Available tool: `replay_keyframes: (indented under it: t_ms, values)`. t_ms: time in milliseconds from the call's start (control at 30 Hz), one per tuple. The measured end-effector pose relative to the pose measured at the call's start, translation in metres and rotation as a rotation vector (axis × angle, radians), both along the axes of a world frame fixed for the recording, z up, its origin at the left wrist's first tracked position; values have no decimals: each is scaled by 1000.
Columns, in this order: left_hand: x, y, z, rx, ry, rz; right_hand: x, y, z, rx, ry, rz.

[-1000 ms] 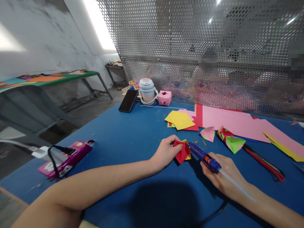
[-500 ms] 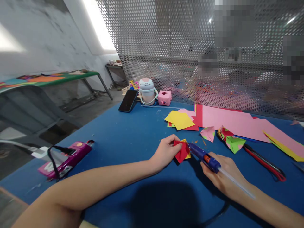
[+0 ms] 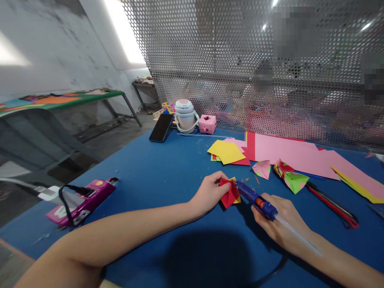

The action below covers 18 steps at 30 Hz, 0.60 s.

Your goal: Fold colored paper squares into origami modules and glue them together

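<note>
Between the thumb and fingers of my left hand (image 3: 210, 193) is a folded paper piece (image 3: 228, 197), red with yellow at its edge. My right hand (image 3: 280, 218) grips a blue hot glue gun (image 3: 255, 199), its nozzle at the right edge of the folded paper. A clear glue stick (image 3: 297, 233) juts from the gun's rear over my right wrist. Just beyond the gun lie a pink and green folded paper piece (image 3: 262, 169) and a multicoloured one (image 3: 289, 177). Yellow paper squares (image 3: 227, 151) are piled past my left hand.
A purple power strip (image 3: 82, 202) with cables lies at the left. Toward the back stand a phone (image 3: 162, 128), a lidded container (image 3: 185, 116) and a pink paper box (image 3: 207, 124). Pink sheets (image 3: 288, 151) and red-handled scissors (image 3: 333, 206) lie at the right, before a perforated metal panel (image 3: 204, 52).
The glue gun and my right hand have shifted very slightly left, the nozzle staying at the folded paper. My left hand keeps its hold, almost still.
</note>
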<state>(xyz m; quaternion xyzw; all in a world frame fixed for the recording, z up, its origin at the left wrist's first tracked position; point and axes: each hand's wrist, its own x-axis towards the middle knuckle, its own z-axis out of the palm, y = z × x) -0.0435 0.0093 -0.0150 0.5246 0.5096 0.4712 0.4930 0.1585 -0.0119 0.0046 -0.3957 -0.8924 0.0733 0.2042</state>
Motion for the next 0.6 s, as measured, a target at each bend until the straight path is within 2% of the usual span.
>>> replay_keyframes:
  t_ms: [333,433,600]
  values:
    - [0,1,-1,10,21,-12,0,0,0,44,-19,-4]
    - [0,0,0,-17,-10,4,1,0,1,2,10,-10]
    - [-2,1,0,-7,-75,54,3,0,-3,-51,145,-118]
